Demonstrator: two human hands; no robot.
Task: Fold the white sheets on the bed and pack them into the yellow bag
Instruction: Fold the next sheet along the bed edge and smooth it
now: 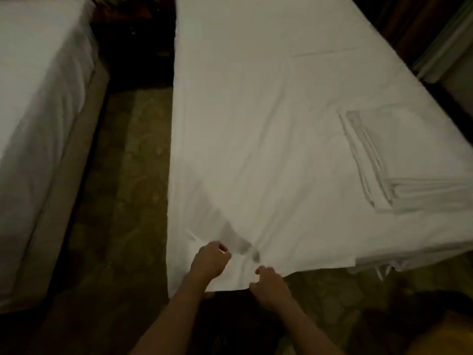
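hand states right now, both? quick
Left hand: fingers curled, gripping the near edge of the white sheet.
Right hand: fingers curled, gripping the same edge beside it.

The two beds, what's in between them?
In the head view, patterned floor runs between the left bed and the bed with the spread sheet; something dark at the far end, too dim to identify.

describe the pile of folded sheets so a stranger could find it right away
Look at the bed on the right, the one with a loose sheet spread over it. Near its right edge lies the folded stack, the only neat, layered square there.
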